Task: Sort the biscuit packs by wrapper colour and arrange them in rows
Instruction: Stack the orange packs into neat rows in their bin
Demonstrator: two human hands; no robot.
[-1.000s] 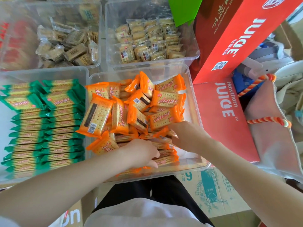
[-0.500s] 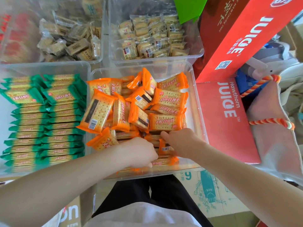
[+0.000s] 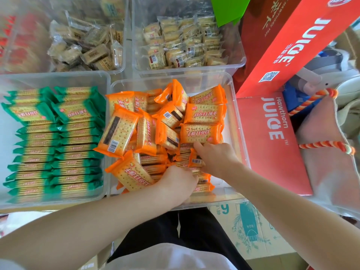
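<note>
Crowded clear bin (image 3: 236, 106): right hand (image 3: 216, 158) pinches orange pack (image 3: 195, 160); left hand (image 3: 178, 185), curled, grip unclear.

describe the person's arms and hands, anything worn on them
Both forearms are bare right up to the frame edge: no sleeves, watch, bracelets or gloves show. The left hand and right hand carry no visible rings. A white top and dark trousers appear below, between the arms.
</note>
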